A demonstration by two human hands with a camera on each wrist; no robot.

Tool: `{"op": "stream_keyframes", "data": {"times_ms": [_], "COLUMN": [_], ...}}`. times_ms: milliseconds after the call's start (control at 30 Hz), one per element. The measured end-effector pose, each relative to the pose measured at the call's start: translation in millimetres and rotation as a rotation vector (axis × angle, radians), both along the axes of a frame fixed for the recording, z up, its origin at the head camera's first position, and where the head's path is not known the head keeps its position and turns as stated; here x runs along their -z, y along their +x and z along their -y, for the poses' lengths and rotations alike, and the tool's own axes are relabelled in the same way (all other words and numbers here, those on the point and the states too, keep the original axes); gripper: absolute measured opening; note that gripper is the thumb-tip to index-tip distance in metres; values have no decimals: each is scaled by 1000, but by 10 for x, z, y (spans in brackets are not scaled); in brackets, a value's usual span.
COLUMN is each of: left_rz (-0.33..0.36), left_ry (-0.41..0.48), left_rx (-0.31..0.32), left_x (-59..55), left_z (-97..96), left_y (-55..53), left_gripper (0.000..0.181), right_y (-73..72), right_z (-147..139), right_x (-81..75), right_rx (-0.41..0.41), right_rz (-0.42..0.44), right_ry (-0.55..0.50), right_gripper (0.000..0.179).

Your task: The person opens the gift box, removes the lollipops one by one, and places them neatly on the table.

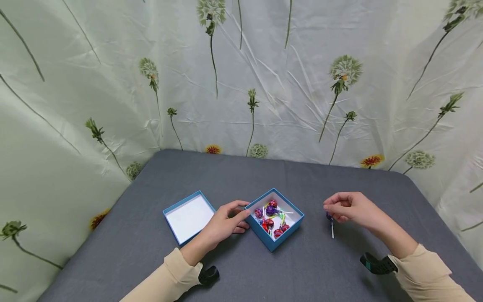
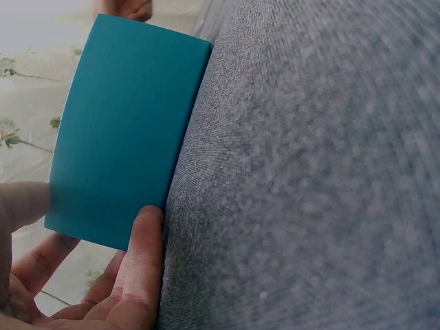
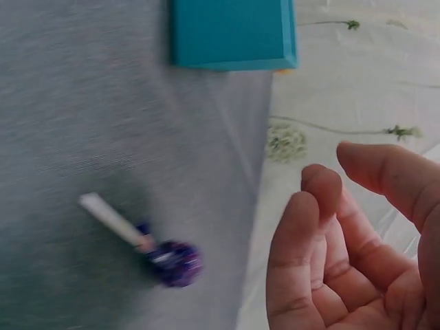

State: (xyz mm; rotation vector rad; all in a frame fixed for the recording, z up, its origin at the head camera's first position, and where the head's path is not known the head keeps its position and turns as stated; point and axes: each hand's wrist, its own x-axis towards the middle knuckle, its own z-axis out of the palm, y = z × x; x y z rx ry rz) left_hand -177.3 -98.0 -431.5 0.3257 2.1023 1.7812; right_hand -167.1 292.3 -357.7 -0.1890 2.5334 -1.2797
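A blue square box with a white inside stands on the table and contains several wrapped lollipops, red and purple, with sticks pointing various ways. At its left corner my left hand holds the box between thumb and fingers; the left wrist view shows fingertips against the blue side wall. To the right of the box is my right hand, fingers loosely bent, with a gap between thumb and fingertips and nothing between them. Beneath it a purple lollipop lies on the table, apart from the fingers, slightly blurred.
A matching blue-edged lid, white inside facing up, lies left of the box, partly behind my left forearm. Dark grey cloth covers the table. A pale curtain with a dandelion print hangs along the back and sides.
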Motion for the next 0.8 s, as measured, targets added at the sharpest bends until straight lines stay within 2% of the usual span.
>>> {"op": "stream_keyframes", "data": {"times_ms": [200,467,667,800], "left_rz": [-5,-10,-8,-10], "left_ry": [7,4,4,5], "left_rx": [-2,0,-5,-8], "left_x": [8,14,10,11], "left_z": [-5,0,-3,-4], "left_y": [-4,-3,1,5], "left_gripper": [41,42,41,41], "right_y": [-168,-379,-527,-615], "right_z": [211,545,795,937], "right_x": [-233,-412,-455,-424], "right_rx": [-119,-253,-331,-380], "right_rz": [4,50,104,127], "right_ry": [3,24,58,63], "right_gripper": [36,34,33,34]}}
